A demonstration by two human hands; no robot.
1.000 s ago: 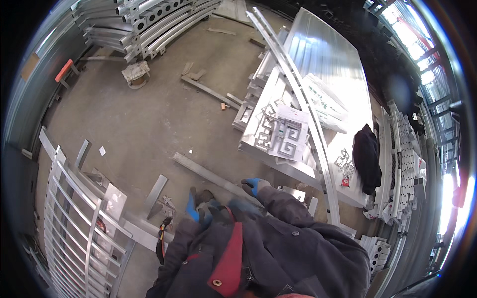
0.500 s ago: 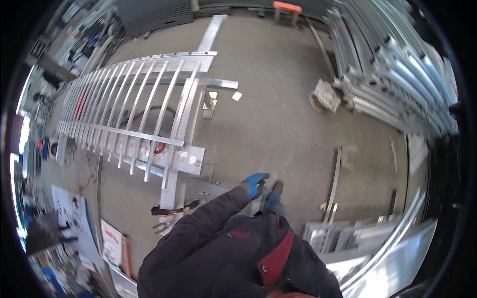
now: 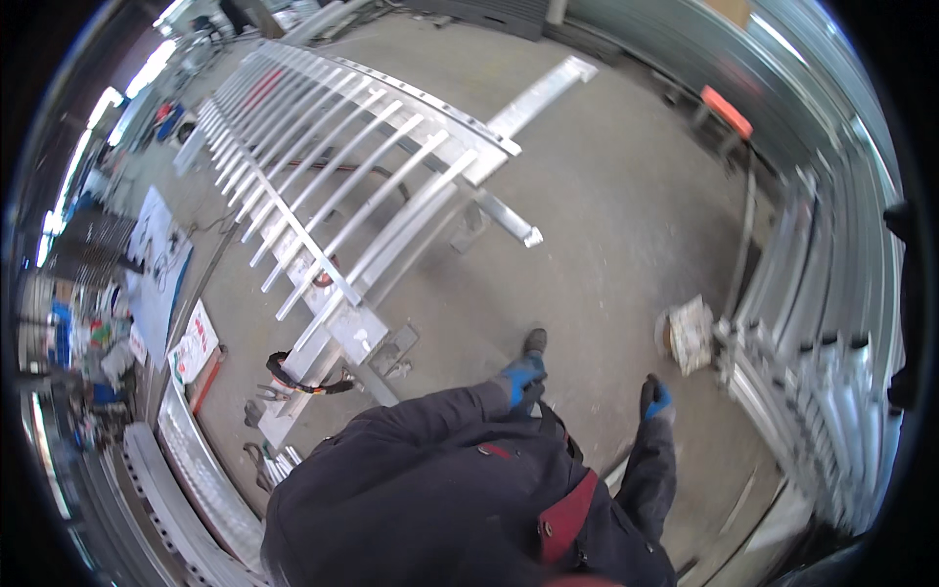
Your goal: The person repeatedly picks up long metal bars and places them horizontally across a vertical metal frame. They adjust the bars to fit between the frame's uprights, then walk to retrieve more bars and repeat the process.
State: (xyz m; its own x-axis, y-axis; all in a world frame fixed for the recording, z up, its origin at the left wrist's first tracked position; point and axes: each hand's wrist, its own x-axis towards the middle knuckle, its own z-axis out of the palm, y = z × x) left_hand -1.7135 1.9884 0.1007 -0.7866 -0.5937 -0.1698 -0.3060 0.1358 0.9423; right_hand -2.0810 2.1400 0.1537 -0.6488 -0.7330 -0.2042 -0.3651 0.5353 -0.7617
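Observation:
My left hand, in a blue and dark glove, hangs in front of my body above the floor. Its fingers are loosely apart, and nothing shows in them. On the right, my right hand in a matching glove is held out from my side; its fingers are too small and dark to make out. Neither touches anything that I can see. To the left, a long metal railing panel with many slats lies on metal supports. Pliers and a dark tool with a strap rest at the near end of its supports.
Stacked metal profiles fill the right side, beside a crumpled whitish bundle. An orange-topped stool stands at the far right. A metal bar juts beyond the railing. Long metal pieces lie at lower left.
The view has turned and shifted, so the railing now runs diagonally and the right-hand stacks sit lower. My right hand has come into view. My left hand's fingers point less to the right.

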